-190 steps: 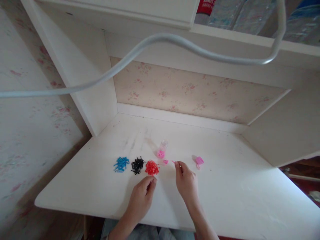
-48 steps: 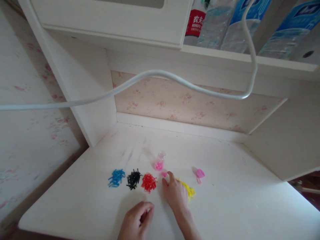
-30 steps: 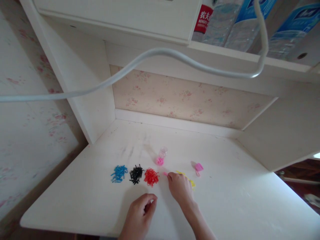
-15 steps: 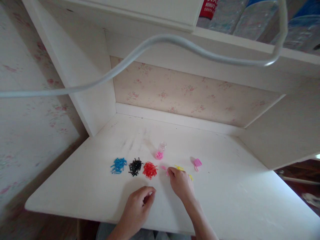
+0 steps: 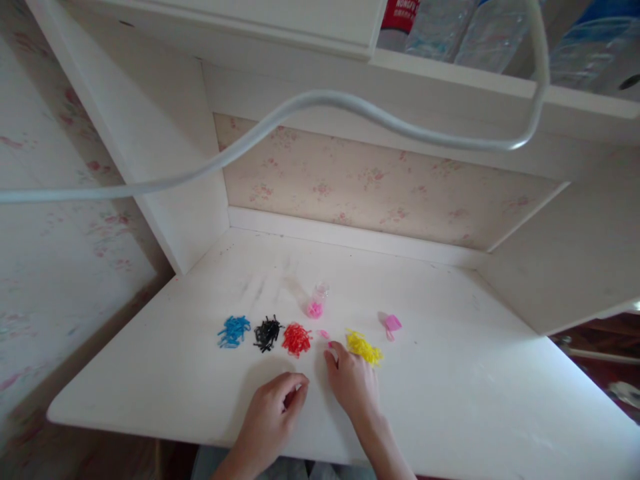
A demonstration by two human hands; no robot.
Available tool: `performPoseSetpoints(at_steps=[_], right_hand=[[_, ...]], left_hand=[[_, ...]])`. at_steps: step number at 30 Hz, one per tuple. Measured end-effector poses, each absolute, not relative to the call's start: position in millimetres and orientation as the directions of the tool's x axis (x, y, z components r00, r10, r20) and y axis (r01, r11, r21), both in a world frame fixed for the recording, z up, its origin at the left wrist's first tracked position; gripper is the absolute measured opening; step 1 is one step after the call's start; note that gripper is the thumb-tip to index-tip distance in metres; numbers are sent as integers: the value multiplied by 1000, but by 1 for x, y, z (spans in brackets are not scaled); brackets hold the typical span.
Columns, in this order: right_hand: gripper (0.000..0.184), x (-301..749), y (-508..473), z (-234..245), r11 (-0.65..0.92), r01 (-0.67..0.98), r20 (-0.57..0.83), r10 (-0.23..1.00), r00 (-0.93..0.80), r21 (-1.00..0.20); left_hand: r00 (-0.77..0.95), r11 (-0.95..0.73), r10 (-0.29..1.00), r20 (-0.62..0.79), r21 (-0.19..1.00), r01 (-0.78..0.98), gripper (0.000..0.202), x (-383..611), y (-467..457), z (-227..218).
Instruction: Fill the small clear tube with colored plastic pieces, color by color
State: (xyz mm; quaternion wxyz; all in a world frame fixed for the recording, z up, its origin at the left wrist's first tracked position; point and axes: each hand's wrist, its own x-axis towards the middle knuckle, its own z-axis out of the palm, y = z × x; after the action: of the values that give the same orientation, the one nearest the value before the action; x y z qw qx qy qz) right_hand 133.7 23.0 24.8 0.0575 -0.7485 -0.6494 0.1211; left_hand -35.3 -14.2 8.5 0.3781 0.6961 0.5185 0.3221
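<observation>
My left hand (image 5: 273, 413) rests near the table's front edge, fingers curled in and thumb against the forefinger; nothing shows in it. My right hand (image 5: 351, 381) is low over the table, its thumb and forefinger slightly apart. A small pink band (image 5: 330, 345) lies at the forefinger's tip. Just beyond is another pink band (image 5: 323, 334). To the right of the fingers sits a yellow pile of small bands (image 5: 364, 347). Red bands (image 5: 297, 340), black bands (image 5: 267, 333) and blue bands (image 5: 234, 332) form piles to the left. Behind stands a clear little bottle (image 5: 321, 292) with pink bands inside.
A pink, tag-like piece (image 5: 393, 323) lies right of the yellow pile. A white cable (image 5: 325, 99) crosses the view in front of the shelf. Plastic bottles (image 5: 443, 30) stand on the upper shelf. A white side panel (image 5: 165, 153) bounds the table at left.
My right hand has moved down and slightly left, its thumb and forefinger parting from a pinch. More of the yellow pile shows. My left hand has stayed put.
</observation>
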Motion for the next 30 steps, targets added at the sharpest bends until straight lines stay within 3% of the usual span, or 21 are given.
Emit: performPoseSetpoints(at_steps=[5,9,12,14,17,19,22,24,30], right_hand=[[35,132,26,24,-140,968,-52,990,132,-208],[34,137,25,23,-129,951,-24,992,127,-282],[36,141,21,23,-118,892,-13,992,125,-436],[41,142,18,23,-82,791,10,994,111,-606],[46,138,12,22,-48,492,-6,996,86,-869],[48,133,9,22,-118,261,-102,992,74,-958],[54,125,6,21,-263,17,-261,964,56,-965],[60,120,4,22,-308,-61,-311,949,44,-949],[54,117,-1,23,-267,-27,-268,963,12,-963]], left_hand=[[250,-172,967,58,867,467,23,-36,-14,7],[255,-173,965,56,868,465,24,-36,-13,7],[255,-168,966,49,868,467,25,-35,-11,5],[221,-134,975,34,881,454,26,-33,-9,4],[143,-23,989,-39,914,405,31,-28,-4,8],[127,50,987,-99,937,344,37,-23,0,15],[131,87,984,-122,965,247,41,-13,5,28],[114,76,988,-101,974,211,40,-7,8,34],[78,34,996,-51,978,207,37,-4,10,31]])
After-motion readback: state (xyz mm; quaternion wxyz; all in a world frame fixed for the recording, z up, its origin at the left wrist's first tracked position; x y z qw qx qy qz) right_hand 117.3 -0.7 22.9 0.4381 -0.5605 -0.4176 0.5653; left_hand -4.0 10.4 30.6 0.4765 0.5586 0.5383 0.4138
